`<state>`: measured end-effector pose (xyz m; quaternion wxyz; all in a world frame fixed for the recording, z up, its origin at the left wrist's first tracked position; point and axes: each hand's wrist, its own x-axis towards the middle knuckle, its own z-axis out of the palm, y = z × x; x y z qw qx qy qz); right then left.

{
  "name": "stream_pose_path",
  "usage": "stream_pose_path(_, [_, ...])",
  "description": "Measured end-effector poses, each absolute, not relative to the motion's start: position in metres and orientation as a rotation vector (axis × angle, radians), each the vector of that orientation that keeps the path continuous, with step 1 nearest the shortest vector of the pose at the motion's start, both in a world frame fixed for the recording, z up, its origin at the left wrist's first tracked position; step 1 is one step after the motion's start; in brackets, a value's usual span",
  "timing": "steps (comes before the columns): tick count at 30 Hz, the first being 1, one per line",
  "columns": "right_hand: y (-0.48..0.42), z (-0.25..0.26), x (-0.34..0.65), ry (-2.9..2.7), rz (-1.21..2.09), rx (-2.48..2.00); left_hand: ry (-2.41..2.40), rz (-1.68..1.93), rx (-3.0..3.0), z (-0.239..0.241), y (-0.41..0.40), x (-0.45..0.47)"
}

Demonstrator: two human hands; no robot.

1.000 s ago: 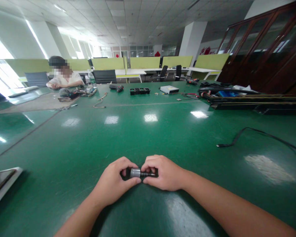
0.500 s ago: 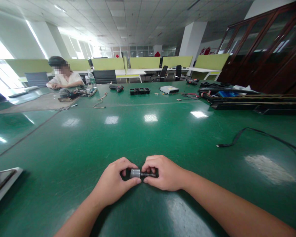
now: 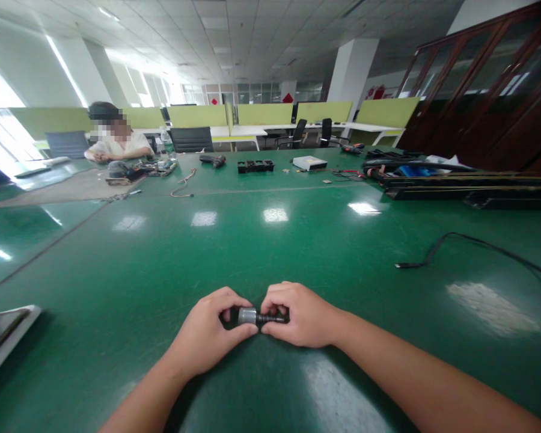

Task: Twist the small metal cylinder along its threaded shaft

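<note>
Low in the head view, both hands are around a small part made of a silver metal cylinder (image 3: 247, 316) with a dark, ridged shaft (image 3: 270, 319) extending to the right. It lies sideways, close above or on the green table (image 3: 261, 252); I cannot tell which. My left hand (image 3: 213, 329) is closed on the cylinder end, thumb on the near side and fingers on the far side. At the shaft, my right hand (image 3: 301, 317) has its thumb and fingers curled around it, hiding some of its length.
A black cable (image 3: 451, 236) lies to the right. At the left edge is a silver-rimmed flat object (image 3: 18, 328). Further back sit a power drill (image 3: 213, 161), a black slotted part (image 3: 255, 166) and a silver box (image 3: 309, 163). Across the table a person (image 3: 119, 144) is seated.
</note>
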<state>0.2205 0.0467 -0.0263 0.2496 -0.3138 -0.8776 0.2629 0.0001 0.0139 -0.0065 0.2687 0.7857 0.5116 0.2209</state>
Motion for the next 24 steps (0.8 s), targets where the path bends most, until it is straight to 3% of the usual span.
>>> stream_pose_path(24, [0.0462,-0.0230,0.2220,-2.462,0.600,-0.872,1.366,0.601,2.136,-0.0057,0.0131,-0.0003])
